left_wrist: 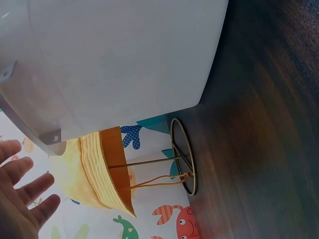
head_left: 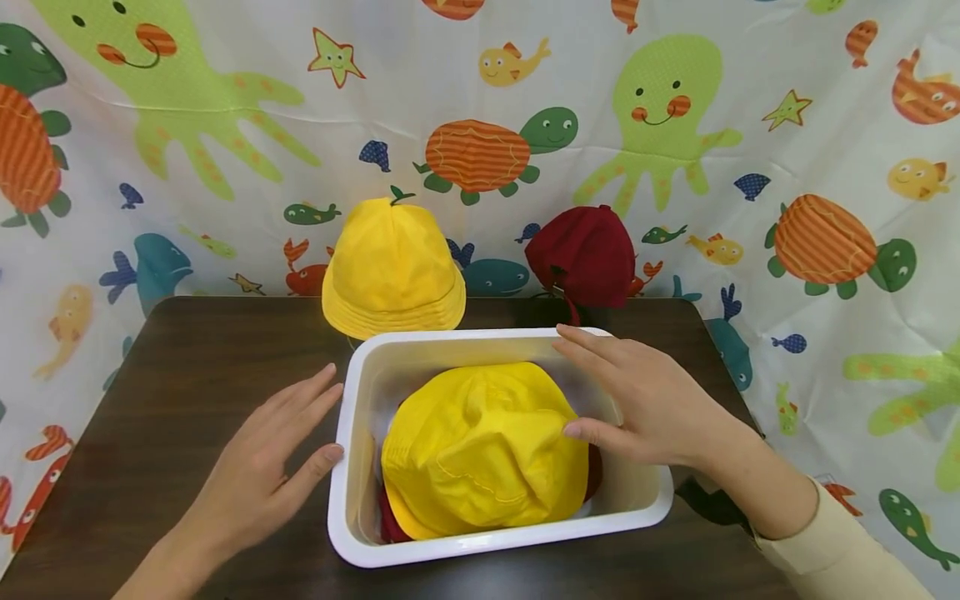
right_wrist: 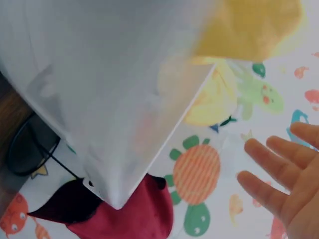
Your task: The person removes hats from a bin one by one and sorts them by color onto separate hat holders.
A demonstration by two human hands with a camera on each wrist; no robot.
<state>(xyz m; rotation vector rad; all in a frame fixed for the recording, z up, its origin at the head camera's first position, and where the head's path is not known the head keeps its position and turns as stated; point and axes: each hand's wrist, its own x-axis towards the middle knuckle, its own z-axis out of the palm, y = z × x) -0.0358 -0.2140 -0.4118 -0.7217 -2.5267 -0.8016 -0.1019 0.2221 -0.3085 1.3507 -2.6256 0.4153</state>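
Dark tabletop [head_left: 187, 392] under both hands, sea-creature cloth [head_left: 750, 100] hung well beyond them. Between the hands sits a white bin [head_left: 352, 467], w/ a crumpled yellow hat [head_left: 480, 450] inside, something dark red under it. Past the fingertips, two more hats on wire stands: yellow one [head_left: 393, 271] beyond the left hand, dark red one [head_left: 585, 254] beyond the right.

Left hand [head_left: 262, 467] lies flat on the tabletop, fingers straight, thumb touching the bin's near-left wall, gripping nothing. Right hand [head_left: 645, 400] hovers over the bin's right rim, fingers spread and relaxed, thumb tip at the hat's edge, also gripping nothing.

Looks like the hat's being settled into the bin. To do it well, I'd say: brace the bin w/ the left hand, press the crown down evenly w/ the right palm, tuck the brim inside the rim so nothing overhangs.
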